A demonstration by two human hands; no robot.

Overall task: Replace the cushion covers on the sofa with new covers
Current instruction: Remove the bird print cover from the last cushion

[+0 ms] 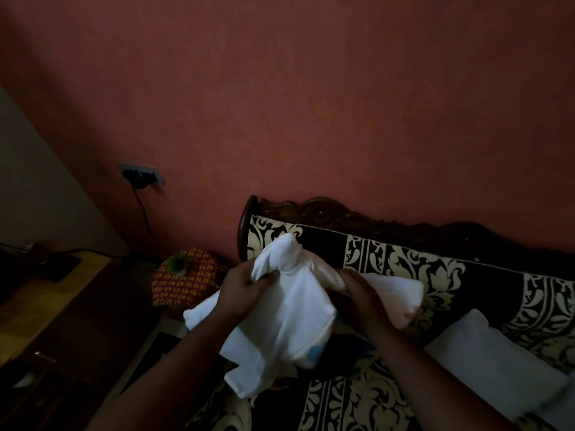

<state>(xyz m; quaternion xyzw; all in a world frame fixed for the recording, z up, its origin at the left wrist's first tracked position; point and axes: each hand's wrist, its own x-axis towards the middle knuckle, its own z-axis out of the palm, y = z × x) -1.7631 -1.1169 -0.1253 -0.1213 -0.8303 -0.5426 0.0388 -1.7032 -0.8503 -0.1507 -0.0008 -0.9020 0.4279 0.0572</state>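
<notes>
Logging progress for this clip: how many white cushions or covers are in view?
3. One white cover gripped by the left hand and right hand; one cushion behind it against the sofa backrest; one on the seat at right. Others may be hidden.

I counted two hands, left (245, 289) and right (362, 298), one white cover (289, 325), two cushions at three o'clock (401, 293) (485, 353), and one sofa (435, 269).

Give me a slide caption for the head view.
Both hands, left and right, grip a white cover above the patterned sofa.
</notes>
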